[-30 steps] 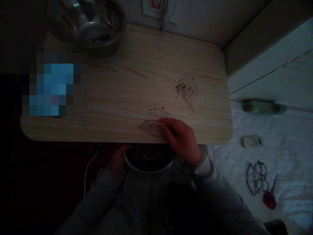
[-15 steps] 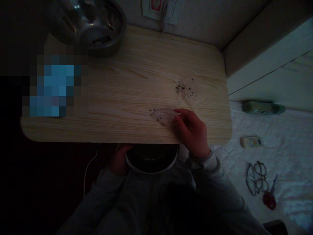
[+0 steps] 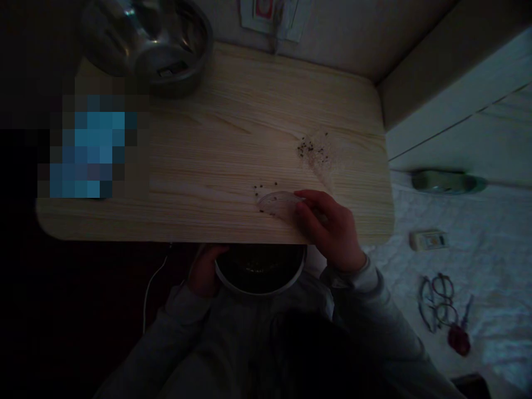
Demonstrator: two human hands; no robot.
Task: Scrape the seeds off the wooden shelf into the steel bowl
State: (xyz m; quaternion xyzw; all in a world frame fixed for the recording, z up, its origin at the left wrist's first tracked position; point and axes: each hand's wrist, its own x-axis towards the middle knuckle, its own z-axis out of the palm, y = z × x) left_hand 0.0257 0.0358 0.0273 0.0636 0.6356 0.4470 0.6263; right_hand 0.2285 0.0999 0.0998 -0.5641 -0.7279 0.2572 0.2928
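Observation:
My right hand (image 3: 330, 227) is closed, its thumb and fingers pinching a thin see-through piece with a curved edge (image 3: 278, 200), perhaps plastic. That piece lies against the wooden tabletop (image 3: 208, 160) near its front edge, with a few dark specks around it. Farther back sits a scatter of small dark bits (image 3: 307, 147) and pale crumbs. Below the front edge, my left hand (image 3: 205, 271) grips the left side of a dark round bowl or pan (image 3: 260, 291) with a pale rim. The tabletop hides its far side and some of my fingers.
A large metal bowl (image 3: 183, 72) stands at the back left of the table. In front of it is a blurred-out blue patch (image 3: 93, 149). On the white quilted bedding to the right lie a green bottle (image 3: 446, 182), a small pale box (image 3: 428, 240) and a coiled cable (image 3: 443, 302).
My right hand has drawn the see-through piece slightly toward the table's front edge. A few specks now lie behind it. My left hand and the dark vessel have barely moved.

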